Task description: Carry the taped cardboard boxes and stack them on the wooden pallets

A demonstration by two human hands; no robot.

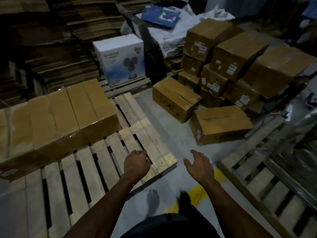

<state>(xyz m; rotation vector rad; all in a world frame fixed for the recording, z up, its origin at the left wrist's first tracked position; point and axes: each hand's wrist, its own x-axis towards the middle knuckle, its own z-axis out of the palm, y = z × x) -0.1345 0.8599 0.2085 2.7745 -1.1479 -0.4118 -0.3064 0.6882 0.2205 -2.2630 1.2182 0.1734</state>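
A wooden pallet (109,158) lies on the floor at the left, with taped cardboard boxes (56,114) set side by side on its far part. Two loose cardboard boxes lie on the floor ahead: one with handwriting (175,98) and a nearer one (221,124). Behind them at the right rises a stack of labelled boxes (236,57). My left hand (137,162) hangs over the pallet's near corner, fingers loosely curled, holding nothing. My right hand (199,164) is stretched out over the bare floor, fingers relaxed and empty.
A second wooden pallet (267,179) lies at the right. A white fan carton (120,59) stands on another pallet at the back. Piles of flattened cardboard (42,40) fill the back left. Grey floor with a yellow line (197,193) runs between the pallets.
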